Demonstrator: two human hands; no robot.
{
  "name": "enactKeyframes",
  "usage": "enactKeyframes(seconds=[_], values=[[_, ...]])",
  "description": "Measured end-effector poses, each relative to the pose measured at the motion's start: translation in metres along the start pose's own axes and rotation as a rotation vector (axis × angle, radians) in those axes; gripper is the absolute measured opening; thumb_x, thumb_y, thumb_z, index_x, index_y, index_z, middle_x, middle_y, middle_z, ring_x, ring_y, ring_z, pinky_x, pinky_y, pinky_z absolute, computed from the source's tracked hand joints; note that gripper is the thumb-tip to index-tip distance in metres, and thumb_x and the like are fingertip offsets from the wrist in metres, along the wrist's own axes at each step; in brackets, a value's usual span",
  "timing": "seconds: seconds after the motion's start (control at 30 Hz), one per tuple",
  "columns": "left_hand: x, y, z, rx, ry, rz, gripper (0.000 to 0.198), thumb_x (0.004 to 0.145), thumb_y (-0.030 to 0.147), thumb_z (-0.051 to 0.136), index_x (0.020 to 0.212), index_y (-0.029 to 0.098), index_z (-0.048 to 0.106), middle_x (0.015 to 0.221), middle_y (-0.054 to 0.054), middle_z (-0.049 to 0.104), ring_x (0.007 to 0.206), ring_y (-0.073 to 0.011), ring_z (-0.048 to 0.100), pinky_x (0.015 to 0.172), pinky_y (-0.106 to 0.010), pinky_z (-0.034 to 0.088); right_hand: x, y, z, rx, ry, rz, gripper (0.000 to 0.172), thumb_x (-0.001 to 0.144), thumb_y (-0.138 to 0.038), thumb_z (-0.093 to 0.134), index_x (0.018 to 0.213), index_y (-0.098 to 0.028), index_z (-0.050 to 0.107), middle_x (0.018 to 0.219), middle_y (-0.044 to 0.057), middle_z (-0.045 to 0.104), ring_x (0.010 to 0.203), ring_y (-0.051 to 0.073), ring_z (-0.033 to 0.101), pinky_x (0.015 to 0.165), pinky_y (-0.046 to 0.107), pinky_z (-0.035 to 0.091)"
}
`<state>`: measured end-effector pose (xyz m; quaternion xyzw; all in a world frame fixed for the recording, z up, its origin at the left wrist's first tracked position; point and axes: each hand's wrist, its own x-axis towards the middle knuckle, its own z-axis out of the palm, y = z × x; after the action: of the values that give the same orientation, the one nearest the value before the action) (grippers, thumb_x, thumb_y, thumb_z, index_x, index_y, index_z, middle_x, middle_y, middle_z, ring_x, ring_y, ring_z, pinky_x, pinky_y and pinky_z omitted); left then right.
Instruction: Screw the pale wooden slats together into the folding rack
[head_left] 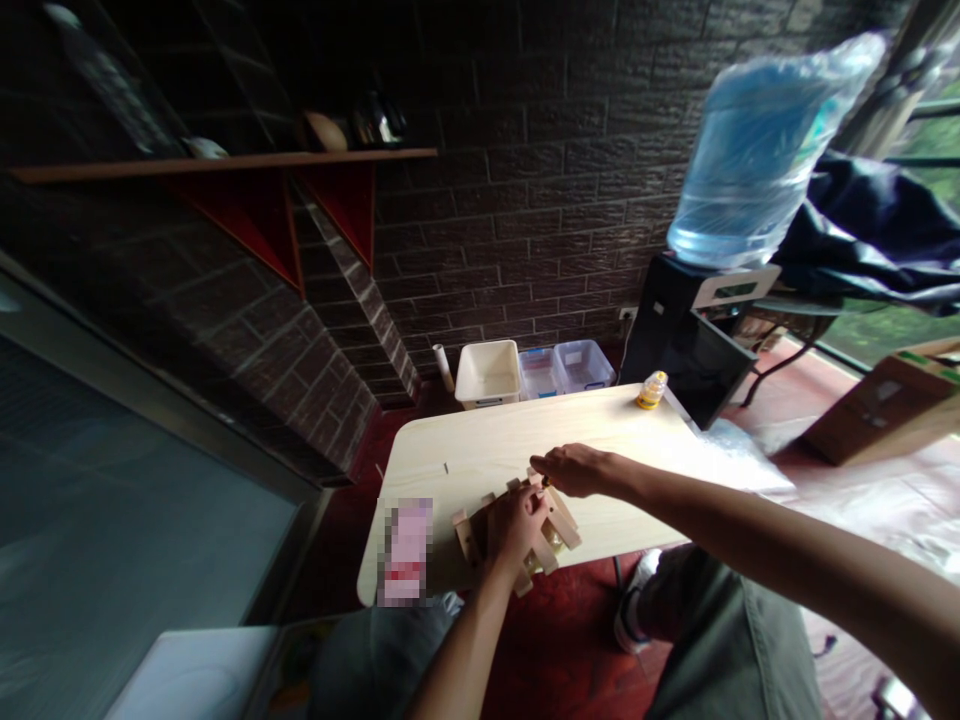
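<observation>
A small wooden slatted piece [562, 525], made of pale strips, lies at the near edge of the light wooden table [480, 440]. My left hand [517, 520] rests over its middle, fingers curled in and gripping it near a cross strip. Just beyond, my right hand [576, 468] is closed in a fist above the far right corner of the piece. A small dark and yellow tip [546, 482] shows below that fist; the rest is hidden in the fingers. Left of the piece lies a pink blurred-out rectangle [409, 545].
A small dark stick-like part [445, 467] lies on the table, and a clear jar with yellow [652, 390] stands at its far right. Behind are a cream bin [488, 370] and clear plastic boxes [581, 362]. A water dispenser [667, 320] stands at the right.
</observation>
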<state>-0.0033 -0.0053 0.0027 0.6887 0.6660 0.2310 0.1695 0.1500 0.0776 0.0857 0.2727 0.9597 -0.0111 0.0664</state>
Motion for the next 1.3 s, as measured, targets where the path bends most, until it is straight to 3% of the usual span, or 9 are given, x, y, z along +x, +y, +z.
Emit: enactKeyframes(seconds=[0.3,0.5,0.63,0.8,0.93,1.2,1.3], values=[[0.004,-0.006,0.006,-0.037,0.015,-0.039,0.025,0.085,0.034,0.057,0.109,0.028,0.066,0.091,-0.001,0.070,0.081,-0.0147,0.062,0.077,-0.024,0.043,0.002,0.001,0.005,-0.023,0.002,0.069,0.036,0.088,-0.030,0.046,0.111,-0.004,0.056,0.087,0.018,0.067,0.070,0.024,0.064,0.052,0.031,0.042],[0.003,0.001,0.002,0.003,0.017,-0.040,0.027,0.085,0.034,0.058,0.109,0.028,0.066,0.082,-0.001,0.068,0.077,-0.0148,0.062,0.076,-0.024,0.042,0.001,-0.004,0.001,0.015,-0.062,0.177,0.039,0.088,-0.038,0.045,0.111,-0.008,0.057,0.091,0.016,0.068,0.073,0.023,0.065,0.053,0.028,0.043],[0.001,0.004,-0.002,-0.019,-0.008,-0.071,0.026,0.085,0.035,0.058,0.108,0.027,0.067,0.080,-0.001,0.068,0.077,-0.0143,0.062,0.077,-0.024,0.042,-0.005,-0.003,-0.002,-0.018,-0.037,0.091,0.046,0.085,-0.036,0.051,0.122,-0.008,0.051,0.096,0.017,0.068,0.076,0.024,0.065,0.055,0.029,0.044],[0.002,-0.001,-0.002,-0.083,-0.039,-0.057,0.029,0.086,0.034,0.056,0.113,0.025,0.064,0.091,-0.002,0.069,0.082,-0.0149,0.062,0.080,-0.025,0.042,-0.006,-0.004,-0.005,-0.038,-0.005,0.024,0.032,0.086,-0.020,0.045,0.115,-0.014,0.054,0.088,0.011,0.069,0.070,0.021,0.064,0.052,0.028,0.042],[0.003,-0.004,0.002,-0.086,-0.006,-0.024,0.026,0.086,0.034,0.056,0.109,0.025,0.065,0.090,-0.002,0.069,0.084,-0.0156,0.062,0.081,-0.026,0.042,0.000,-0.006,0.000,-0.053,0.011,-0.002,0.032,0.086,-0.015,0.043,0.116,-0.009,0.054,0.083,0.012,0.068,0.066,0.020,0.063,0.051,0.029,0.041],[0.003,-0.001,0.000,-0.076,-0.033,-0.058,0.025,0.085,0.032,0.057,0.108,0.026,0.066,0.087,-0.001,0.069,0.078,-0.0141,0.062,0.074,-0.023,0.041,0.006,-0.010,-0.006,-0.076,-0.025,0.171,0.039,0.090,-0.039,0.046,0.104,-0.005,0.060,0.085,0.019,0.068,0.073,0.027,0.066,0.054,0.031,0.046],[0.002,-0.001,-0.001,-0.087,-0.030,-0.041,0.026,0.086,0.034,0.057,0.109,0.027,0.065,0.085,0.000,0.068,0.075,-0.0130,0.060,0.071,-0.022,0.041,0.001,-0.014,-0.010,-0.058,-0.045,0.176,0.040,0.090,-0.040,0.046,0.110,-0.007,0.058,0.089,0.018,0.068,0.075,0.026,0.066,0.056,0.031,0.047]])
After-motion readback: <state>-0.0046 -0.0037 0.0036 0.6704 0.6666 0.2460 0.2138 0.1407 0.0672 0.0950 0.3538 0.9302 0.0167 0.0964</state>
